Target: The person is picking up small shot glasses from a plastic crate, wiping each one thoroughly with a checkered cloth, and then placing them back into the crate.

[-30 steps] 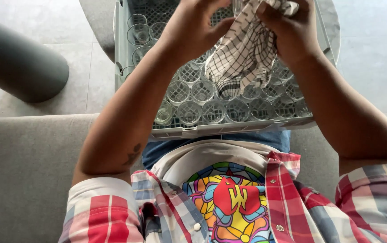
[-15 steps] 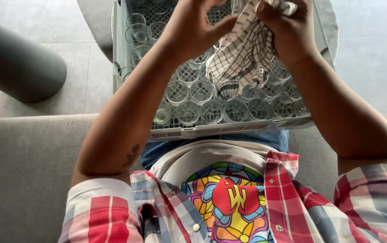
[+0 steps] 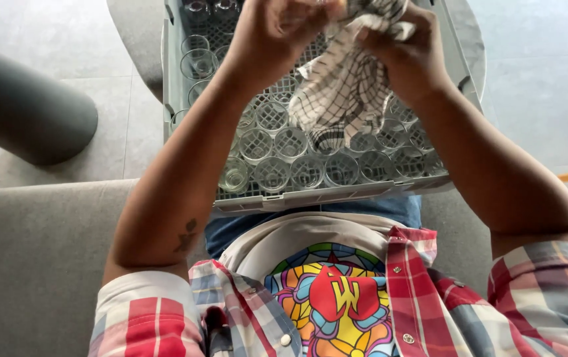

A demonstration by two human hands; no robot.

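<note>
Small glasses (image 3: 308, 170) stand tightly packed in the grey crate (image 3: 337, 196), leaving no gap between them. The hanging checked cloth (image 3: 340, 92) covers the middle rows; the left rows (image 3: 198, 64) are reachable from above.

One cam only, on my head, aimed steeply down my chest & forearms. Very close: my plaid shirt fills the bottom, my left hand (image 3: 274, 30) and right hand (image 3: 406, 56) get cut off by the top edge. Grey glass rack (image 3: 310, 198) sits mid-frame, tiled floor beyond it. No 2nd view to overlap.
</note>
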